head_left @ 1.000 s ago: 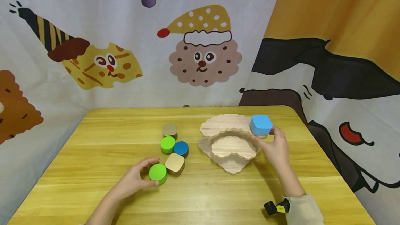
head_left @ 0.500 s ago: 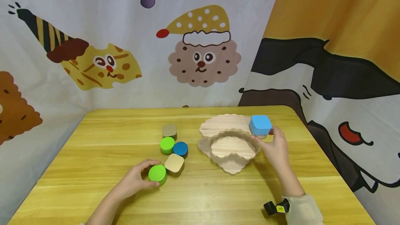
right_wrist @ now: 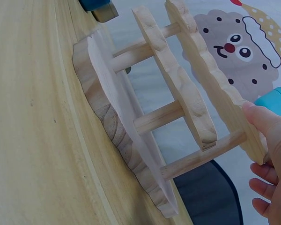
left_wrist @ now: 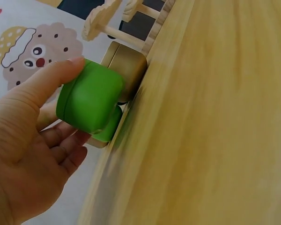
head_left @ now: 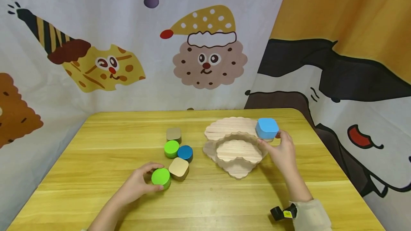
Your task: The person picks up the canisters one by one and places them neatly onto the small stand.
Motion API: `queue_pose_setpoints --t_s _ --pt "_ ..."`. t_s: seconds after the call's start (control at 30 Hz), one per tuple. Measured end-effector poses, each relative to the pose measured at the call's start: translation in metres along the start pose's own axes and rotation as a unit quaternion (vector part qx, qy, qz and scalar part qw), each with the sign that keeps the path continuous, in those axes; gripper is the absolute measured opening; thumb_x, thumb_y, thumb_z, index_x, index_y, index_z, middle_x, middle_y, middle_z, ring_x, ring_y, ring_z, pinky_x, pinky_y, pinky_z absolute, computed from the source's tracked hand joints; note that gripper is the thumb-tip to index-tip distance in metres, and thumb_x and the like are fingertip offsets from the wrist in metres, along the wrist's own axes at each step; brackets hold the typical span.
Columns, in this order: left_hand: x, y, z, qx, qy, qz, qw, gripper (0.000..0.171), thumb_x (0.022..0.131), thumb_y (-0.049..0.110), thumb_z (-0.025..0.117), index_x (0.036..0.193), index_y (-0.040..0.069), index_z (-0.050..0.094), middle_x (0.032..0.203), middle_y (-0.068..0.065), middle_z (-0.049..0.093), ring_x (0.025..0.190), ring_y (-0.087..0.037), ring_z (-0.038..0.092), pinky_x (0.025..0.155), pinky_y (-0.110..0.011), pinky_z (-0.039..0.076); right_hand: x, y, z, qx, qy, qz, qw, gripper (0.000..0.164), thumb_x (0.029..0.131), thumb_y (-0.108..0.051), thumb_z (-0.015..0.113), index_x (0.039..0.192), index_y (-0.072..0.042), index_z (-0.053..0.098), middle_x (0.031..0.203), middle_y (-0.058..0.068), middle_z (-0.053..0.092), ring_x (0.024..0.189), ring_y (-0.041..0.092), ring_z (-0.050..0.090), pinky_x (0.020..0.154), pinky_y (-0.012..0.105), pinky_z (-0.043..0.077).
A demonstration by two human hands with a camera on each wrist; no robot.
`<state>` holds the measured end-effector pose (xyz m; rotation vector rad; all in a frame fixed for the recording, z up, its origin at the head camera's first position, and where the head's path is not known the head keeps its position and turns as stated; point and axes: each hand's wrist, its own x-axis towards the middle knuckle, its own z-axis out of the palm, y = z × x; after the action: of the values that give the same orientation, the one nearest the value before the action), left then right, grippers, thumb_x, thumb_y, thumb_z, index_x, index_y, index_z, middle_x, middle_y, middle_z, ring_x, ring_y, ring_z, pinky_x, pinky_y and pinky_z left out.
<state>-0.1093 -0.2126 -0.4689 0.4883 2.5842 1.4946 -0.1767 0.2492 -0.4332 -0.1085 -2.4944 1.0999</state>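
A small round green box (head_left: 161, 178) with a seam near one end sits between the thumb and fingers of my left hand (head_left: 141, 183), which pinches it by its sides. In the left wrist view this green box (left_wrist: 91, 96) overlaps a gold one (left_wrist: 129, 68) behind it. On the right stands a tiered wooden display stand (head_left: 239, 152) with scalloped shelves. My right hand (head_left: 284, 152) grips the right end of its top shelf (right_wrist: 220, 89), thumb on the edge. A light blue rounded-square box (head_left: 267, 128) rests on that shelf, right beside the hand.
Close to the left hand are a beige-gold box (head_left: 178, 168), a dark blue round one (head_left: 185, 153), a second green one (head_left: 171, 148) and a darker gold one (head_left: 173, 134). The wooden table (head_left: 205, 202) ends at a printed cloth backdrop (head_left: 122, 17).
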Motion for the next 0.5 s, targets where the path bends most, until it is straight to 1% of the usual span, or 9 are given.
queue_pose_setpoints --t_s 0.2,0.3,0.5 --pt "0.002 0.006 -0.001 0.01 0.023 0.002 0.9997 0.059 0.069 0.027 0.087 0.119 0.007 0.063 0.11 0.006 0.062 0.097 -0.019 0.054 0.086 -0.038 0.045 0.0 0.0 0.0 0.001 -0.003 0.003 1.0 0.071 0.076 -0.032 0.082 0.123 0.01 0.049 0.112 0.026 0.051 0.105 0.041 0.046 0.084 0.053 0.038" --pt "0.002 0.009 -0.002 0.018 0.033 0.012 0.9992 0.059 0.068 0.029 0.087 0.118 0.008 0.064 0.109 0.008 0.062 0.096 -0.017 0.054 0.086 -0.041 0.044 0.0 0.0 0.0 0.0 -0.003 0.001 1.0 0.07 0.076 -0.031 0.082 0.123 0.01 0.049 0.111 0.026 0.051 0.105 0.041 0.046 0.084 0.053 0.038" --pt "0.003 0.016 -0.004 0.028 0.042 0.034 0.9982 0.057 0.069 0.03 0.087 0.117 0.009 0.065 0.11 0.01 0.062 0.097 -0.014 0.054 0.087 -0.042 0.045 0.0 0.001 0.0 -0.001 -0.001 -0.002 1.0 0.07 0.076 -0.029 0.083 0.123 0.011 0.049 0.11 0.025 0.051 0.105 0.041 0.046 0.083 0.053 0.038"
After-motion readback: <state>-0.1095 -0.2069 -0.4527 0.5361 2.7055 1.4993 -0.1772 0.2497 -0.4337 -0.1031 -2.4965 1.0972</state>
